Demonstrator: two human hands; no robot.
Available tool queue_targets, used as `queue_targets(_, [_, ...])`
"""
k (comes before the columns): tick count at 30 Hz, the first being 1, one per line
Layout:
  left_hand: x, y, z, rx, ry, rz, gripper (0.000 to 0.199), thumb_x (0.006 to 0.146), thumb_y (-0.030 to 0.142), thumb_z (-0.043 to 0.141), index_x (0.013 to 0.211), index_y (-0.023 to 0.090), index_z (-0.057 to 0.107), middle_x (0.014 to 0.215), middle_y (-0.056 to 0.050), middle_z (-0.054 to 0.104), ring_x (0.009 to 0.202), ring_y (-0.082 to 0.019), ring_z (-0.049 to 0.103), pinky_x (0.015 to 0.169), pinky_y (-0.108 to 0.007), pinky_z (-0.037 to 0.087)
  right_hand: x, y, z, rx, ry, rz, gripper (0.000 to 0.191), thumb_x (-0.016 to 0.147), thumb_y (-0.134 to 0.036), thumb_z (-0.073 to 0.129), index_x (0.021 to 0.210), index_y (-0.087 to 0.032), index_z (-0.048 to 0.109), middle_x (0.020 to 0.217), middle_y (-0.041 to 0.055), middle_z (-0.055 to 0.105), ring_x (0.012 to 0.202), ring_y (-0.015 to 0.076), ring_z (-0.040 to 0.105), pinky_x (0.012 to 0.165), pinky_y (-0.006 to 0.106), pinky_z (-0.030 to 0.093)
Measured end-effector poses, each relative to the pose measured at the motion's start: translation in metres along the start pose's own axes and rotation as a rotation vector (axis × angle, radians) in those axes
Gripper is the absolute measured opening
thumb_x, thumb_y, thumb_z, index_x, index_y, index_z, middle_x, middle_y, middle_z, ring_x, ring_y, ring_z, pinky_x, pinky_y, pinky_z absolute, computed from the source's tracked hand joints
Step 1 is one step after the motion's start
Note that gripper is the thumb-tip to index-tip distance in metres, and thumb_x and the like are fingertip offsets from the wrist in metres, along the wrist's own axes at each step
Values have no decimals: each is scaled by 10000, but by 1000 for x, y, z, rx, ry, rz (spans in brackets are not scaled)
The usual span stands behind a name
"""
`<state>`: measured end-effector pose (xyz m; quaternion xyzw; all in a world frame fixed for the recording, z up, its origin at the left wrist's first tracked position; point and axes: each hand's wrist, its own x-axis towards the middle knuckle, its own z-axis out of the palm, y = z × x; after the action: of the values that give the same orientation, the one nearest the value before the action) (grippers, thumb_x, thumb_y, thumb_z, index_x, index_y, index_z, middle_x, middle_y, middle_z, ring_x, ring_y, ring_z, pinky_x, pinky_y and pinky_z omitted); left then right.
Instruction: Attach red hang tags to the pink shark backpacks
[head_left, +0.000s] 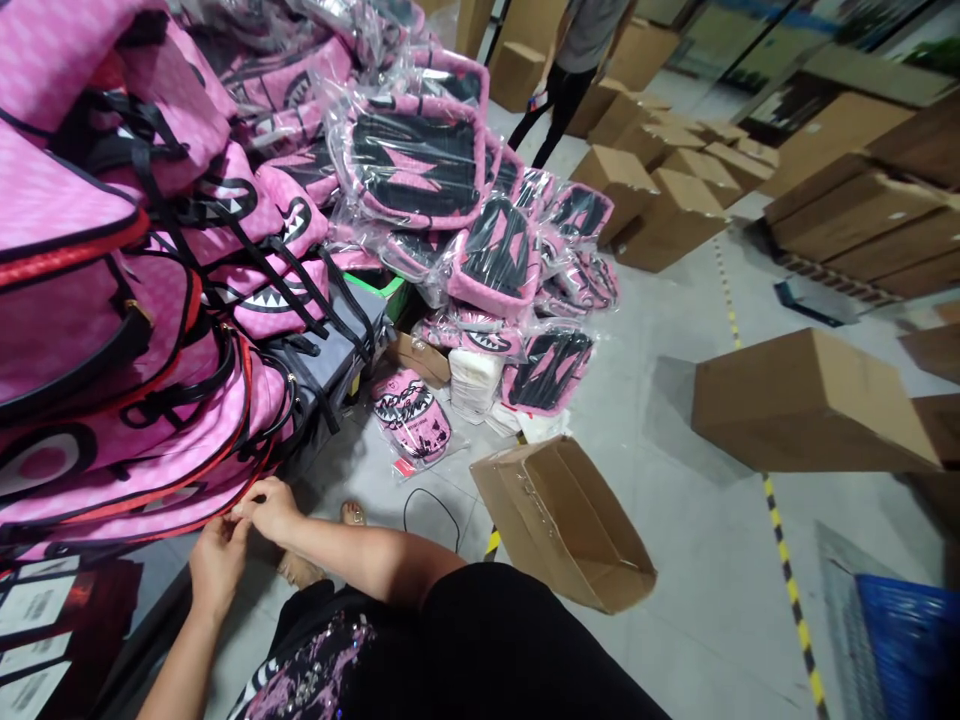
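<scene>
My left hand (217,560) and my right hand (266,507) meet at the lower edge of a stack of pink backpacks (172,470). The fingertips of both are pinched close together. Whatever lies between them is too small or hidden to make out. Red piping and black straps run along the backpacks, and shark-tooth and eye prints show on their sides. The nearest backpack, with red trim, lies right beside my fingers. Below my left hand are dark red packets with white labels (34,610).
Pink backpacks in clear plastic (420,165) are piled beyond the table. A small pink bag (412,415) lies on the floor by white stacked sheets (474,380). An open cardboard box (570,530) stands to the right. Several cartons (810,400) and a person (577,60) are farther off.
</scene>
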<state>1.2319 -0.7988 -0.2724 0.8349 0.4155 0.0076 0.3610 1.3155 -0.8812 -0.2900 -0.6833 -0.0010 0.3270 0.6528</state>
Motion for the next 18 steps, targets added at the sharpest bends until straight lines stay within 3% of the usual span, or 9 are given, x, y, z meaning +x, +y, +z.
queue_targets(2, [-1,-1,1,4,-23,15,401,722,512,535,933,205,684,779,-72,737,796,-280,692,708,-347,503,1,1,1,0,8,29,106,644,-284,813,660,-246,716,910,-29,645,856,150,629,878,296,498])
queue_targets(6, [-2,5,-1,86,-6,7,380,728,528,507,831,192,651,737,-91,718,714,-281,677,677,-355,497,2,0,4,-14,32,61,124,623,-223,819,641,-224,697,884,-22,635,866,155,612,872,293,484])
queue_targets(10, [-5,12,-5,1,-54,85,426,735,517,472,905,174,658,779,-93,727,742,-269,681,700,-345,511,-1,-2,9,-4,13,74,112,664,-245,795,648,-207,691,912,-5,639,853,158,604,849,300,485])
queue_targets(13, [-8,11,-10,-2,-41,11,443,735,561,512,890,177,667,706,-67,706,657,-241,664,660,-338,514,-4,-1,7,32,-51,52,122,674,-278,797,678,-213,694,831,-19,647,822,151,610,837,291,494])
queue_targets(16, [-7,4,-9,-89,-43,-64,507,709,608,559,957,176,654,783,-74,725,593,-217,650,579,-336,520,-1,11,-20,145,-28,-12,159,698,-301,791,805,-224,703,794,-29,659,783,140,624,795,279,521])
queue_targets(18, [1,1,3,-33,-83,-47,536,756,631,515,1036,199,662,807,-79,725,582,-232,644,516,-362,513,5,31,-59,202,140,-12,174,732,-294,773,865,-215,694,785,-21,667,740,137,633,743,272,539])
